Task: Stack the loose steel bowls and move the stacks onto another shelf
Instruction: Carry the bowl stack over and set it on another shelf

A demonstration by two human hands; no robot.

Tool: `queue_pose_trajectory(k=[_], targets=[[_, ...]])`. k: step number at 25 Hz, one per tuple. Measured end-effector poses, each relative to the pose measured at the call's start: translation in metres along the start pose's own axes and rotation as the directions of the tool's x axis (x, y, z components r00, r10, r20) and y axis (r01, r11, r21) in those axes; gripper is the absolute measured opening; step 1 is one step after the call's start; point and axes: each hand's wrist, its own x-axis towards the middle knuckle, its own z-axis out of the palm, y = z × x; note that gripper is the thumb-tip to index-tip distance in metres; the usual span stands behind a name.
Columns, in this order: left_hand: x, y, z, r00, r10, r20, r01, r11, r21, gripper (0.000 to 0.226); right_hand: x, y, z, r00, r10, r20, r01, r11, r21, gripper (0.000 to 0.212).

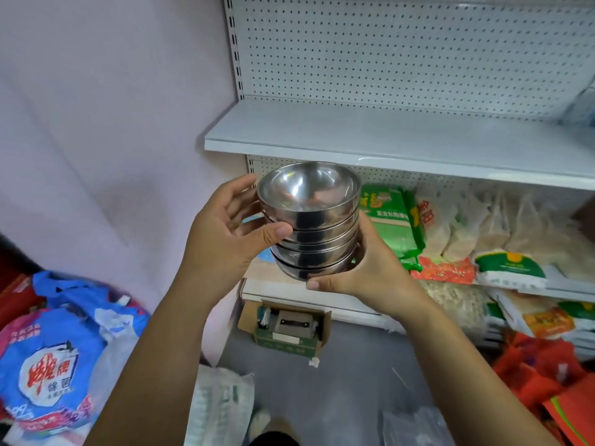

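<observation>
Left grip (pixel 231 233) is curling round the upper bowls of the steel bowl stack (pixel 312 220), thumb on the near side, fingers behind. Right grip (pixel 363 272) is cupping the stack's base, thumb lying across the bottom bowl. Stack is hanging upright in mid-air in front of the white shelf (pixel 386 136), with rice bags (pixel 389 220) lying on the lower shelf behind it.

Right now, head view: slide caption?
Left hand and right hand grip stack of steel bowls before a white shelf.
</observation>
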Motion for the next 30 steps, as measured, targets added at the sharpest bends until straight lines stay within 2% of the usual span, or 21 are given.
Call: queue_pose_trajectory(k=[8,20,24,30], targets=[[0.141,-0.022,0.005,1.000,0.006,0.007,-0.006,0.999,0.034,0.094,0.128,0.012,-0.019,0.999,0.013,-0.046,-0.013,1.000,0.003,0.108],[0.394,-0.038,-0.043,0.996,0.074,0.041,-0.078,0.991,0.111,0.091,0.386,0.011,-0.007,0.995,-0.029,-0.100,0.029,1.000,0.001,0.107],[0.450,-0.053,-0.055,0.998,0.061,0.028,-0.066,0.978,0.199,0.086,0.452,0.027,-0.003,0.997,-0.037,-0.070,0.039,0.999,0.024,0.109],[0.504,-0.093,-0.059,1.000,0.009,-0.024,-0.004,0.974,0.228,0.077,0.522,0.060,-0.001,0.996,-0.085,0.018,0.083,0.995,0.061,0.102]])
